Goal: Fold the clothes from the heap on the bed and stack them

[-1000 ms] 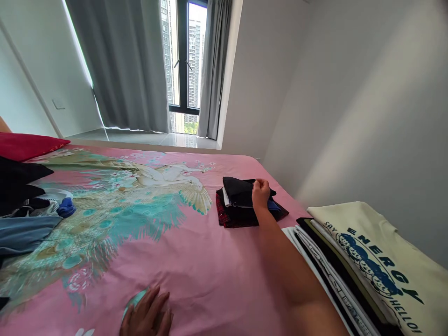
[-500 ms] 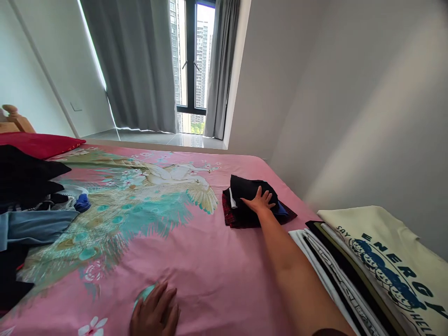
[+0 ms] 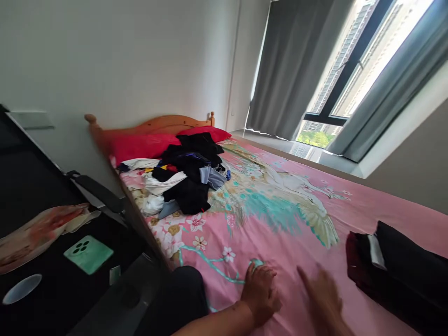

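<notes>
My left hand lies on the pink bed sheet, fingers laid out on the cloth with nothing in them. To its right, my right hand is over the sheet, smeared by motion, its fingers apart and holding nothing. A folded stack of dark clothes, with a small white piece and dark red cloth at its left edge, sits right of that hand, apart from it. Toward the headboard lies a loose heap of clothes, mostly black, with white and grey-blue pieces.
Red pillows lean at the wooden headboard. Left of the bed, a dark surface holds a green phone, a plastic bag and a white oval item. My knee is against the bed edge. Grey curtains flank the window.
My view has swung left toward the headboard. My right hand has come off the folded dark stack and moved back near my left hand. The stack of light shirts is out of view.
</notes>
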`<state>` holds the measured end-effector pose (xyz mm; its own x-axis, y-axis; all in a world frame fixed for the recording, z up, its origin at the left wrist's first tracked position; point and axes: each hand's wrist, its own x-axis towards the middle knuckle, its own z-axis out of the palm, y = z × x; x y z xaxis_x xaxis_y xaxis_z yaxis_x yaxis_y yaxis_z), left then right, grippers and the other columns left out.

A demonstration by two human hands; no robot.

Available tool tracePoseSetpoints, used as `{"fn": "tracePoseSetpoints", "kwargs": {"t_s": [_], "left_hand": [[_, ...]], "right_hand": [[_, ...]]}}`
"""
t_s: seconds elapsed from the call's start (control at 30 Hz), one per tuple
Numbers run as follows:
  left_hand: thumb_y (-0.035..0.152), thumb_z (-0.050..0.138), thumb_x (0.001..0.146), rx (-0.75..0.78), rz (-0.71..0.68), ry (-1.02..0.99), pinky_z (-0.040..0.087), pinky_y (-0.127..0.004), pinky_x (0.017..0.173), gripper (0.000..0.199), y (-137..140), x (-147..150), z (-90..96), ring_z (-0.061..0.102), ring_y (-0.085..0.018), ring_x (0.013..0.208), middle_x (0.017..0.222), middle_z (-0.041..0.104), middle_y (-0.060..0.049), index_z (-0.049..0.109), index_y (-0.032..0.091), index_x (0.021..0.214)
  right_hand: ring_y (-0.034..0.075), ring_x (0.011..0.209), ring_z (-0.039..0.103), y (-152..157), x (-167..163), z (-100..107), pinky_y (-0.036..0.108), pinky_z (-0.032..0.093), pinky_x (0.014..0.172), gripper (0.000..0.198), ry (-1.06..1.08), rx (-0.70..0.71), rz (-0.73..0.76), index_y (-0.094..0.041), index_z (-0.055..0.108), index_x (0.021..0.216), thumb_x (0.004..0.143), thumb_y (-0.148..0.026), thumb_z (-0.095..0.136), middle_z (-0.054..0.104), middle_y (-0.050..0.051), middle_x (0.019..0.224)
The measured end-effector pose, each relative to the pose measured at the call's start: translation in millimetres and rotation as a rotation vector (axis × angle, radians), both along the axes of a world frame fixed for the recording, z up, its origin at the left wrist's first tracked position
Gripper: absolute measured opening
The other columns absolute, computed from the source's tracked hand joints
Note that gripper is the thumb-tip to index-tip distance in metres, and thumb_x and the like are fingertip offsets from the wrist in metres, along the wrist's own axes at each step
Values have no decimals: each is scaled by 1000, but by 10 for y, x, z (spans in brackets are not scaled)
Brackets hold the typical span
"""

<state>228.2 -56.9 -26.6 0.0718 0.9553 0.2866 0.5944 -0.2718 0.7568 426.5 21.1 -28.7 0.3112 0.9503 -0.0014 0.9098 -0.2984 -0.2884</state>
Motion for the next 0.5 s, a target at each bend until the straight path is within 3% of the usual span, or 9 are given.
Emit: {"fn": "tracePoseSetpoints", "kwargs": {"t_s": [0.03, 0.07, 0.1, 0.17, 0.23, 0.33, 0.43, 0.5], "left_hand": [[22, 51, 77, -13, 28, -53, 16, -47, 115, 47, -17, -18, -28, 44, -23, 122, 125, 56, -8, 50, 23, 124], [21, 48, 79, -26, 61, -109, 20, -46, 114, 49, -33, -36, -53, 44, -23, 122, 127, 54, -10, 47, 20, 128], [21, 45, 81, -42, 101, -172, 24, -45, 113, 49, -45, -54, -68, 43, -23, 123, 129, 52, -12, 45, 17, 130], [22, 43, 83, -79, 165, -289, 31, -43, 109, 46, -61, -84, -57, 44, -24, 122, 130, 52, -13, 48, 16, 128], [20, 47, 79, -131, 174, -329, 35, -41, 106, 37, -56, -96, 26, 49, -23, 115, 121, 58, -11, 58, 17, 115], [15, 53, 73, -324, 118, -185, 40, -37, 100, 25, 40, -112, 284, 54, -23, 106, 106, 65, -9, 68, 17, 93], [18, 57, 74, -494, 5, -61, 48, -32, 85, 19, 331, -269, 630, 61, -22, 91, 91, 70, -6, 71, 16, 87], [23, 59, 77, -495, -55, -32, 50, -29, 75, 16, 635, -553, 882, 62, -18, 76, 74, 69, 0, 71, 17, 85]], "right_hand": [[37, 128, 34, -157, -356, -100, 65, 26, 96, 68, -70, -45, 120, -19, 42, 136, 82, -61, 32, 39, 17, 140], [33, 133, 29, -310, -669, -194, 65, 21, 100, 58, -161, 13, 221, -22, 43, 135, 86, -49, 29, 35, 12, 144], [31, 135, 26, -448, -922, -278, 65, 18, 101, 53, -239, 37, 290, -24, 42, 136, 87, -37, 27, 31, 9, 148], [29, 136, 25, -656, -1223, -402, 64, 21, 101, 52, -317, 49, 333, -27, 44, 135, 86, -31, 27, 28, 6, 149], [27, 136, 26, -774, -1290, -456, 60, 25, 101, 51, -347, 50, 349, -24, 48, 131, 86, -31, 27, 29, 7, 149], [27, 135, 30, -851, -1218, -436, 55, 25, 104, 52, -333, 91, 378, -18, 50, 129, 85, -34, 27, 37, 10, 145], [28, 131, 35, -878, -1215, -383, 57, 25, 103, 54, -235, 155, 361, -20, 45, 132, 87, -42, 27, 43, 10, 140], [28, 130, 37, -881, -1265, -362, 59, 24, 103, 56, -176, 205, 317, -20, 44, 132, 86, -47, 26, 43, 10, 139]]}}
